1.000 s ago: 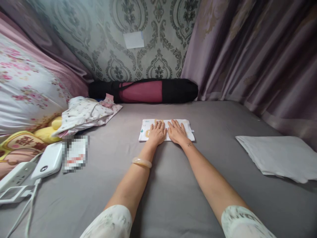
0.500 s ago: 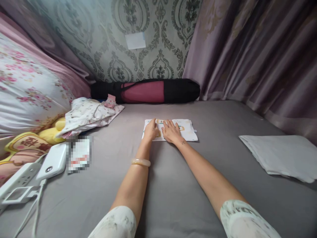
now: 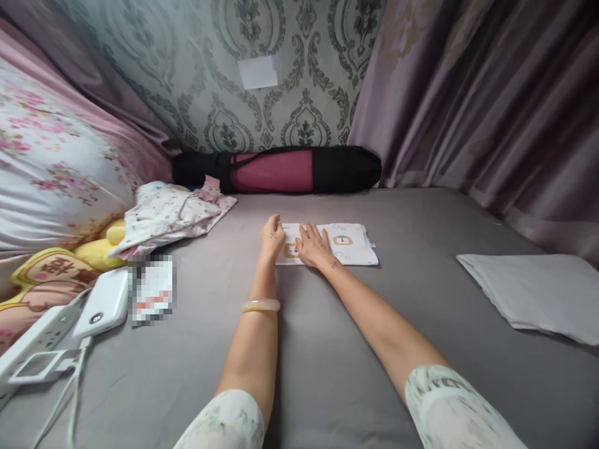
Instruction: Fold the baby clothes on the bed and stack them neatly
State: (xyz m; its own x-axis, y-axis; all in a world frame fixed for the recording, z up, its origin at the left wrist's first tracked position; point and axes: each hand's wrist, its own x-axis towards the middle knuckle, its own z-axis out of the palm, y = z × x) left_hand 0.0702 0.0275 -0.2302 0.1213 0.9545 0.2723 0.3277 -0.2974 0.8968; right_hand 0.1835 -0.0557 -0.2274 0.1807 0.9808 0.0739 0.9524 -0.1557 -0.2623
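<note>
A small white folded cloth (image 3: 349,243) with printed cartoon patterns lies on the grey bed sheet (image 3: 327,349) ahead of me. My left hand (image 3: 271,238) is at the cloth's left end, fingers curled around its edge. My right hand (image 3: 313,247) lies flat on the left part of the cloth, fingers spread. A pale bangle (image 3: 261,305) sits on my left wrist.
A folded grey cloth (image 3: 533,293) lies at right. A rolled pink mat in a black bag (image 3: 281,169) lies along the patterned wall. At left are a heap of floral clothes (image 3: 173,212), a floral pillow (image 3: 51,162), a white power bank (image 3: 100,302) and a power strip (image 3: 32,346).
Both hands slid left along the patterned cloth, from its middle to its left end. The left hand went from flat to curled at the edge.
</note>
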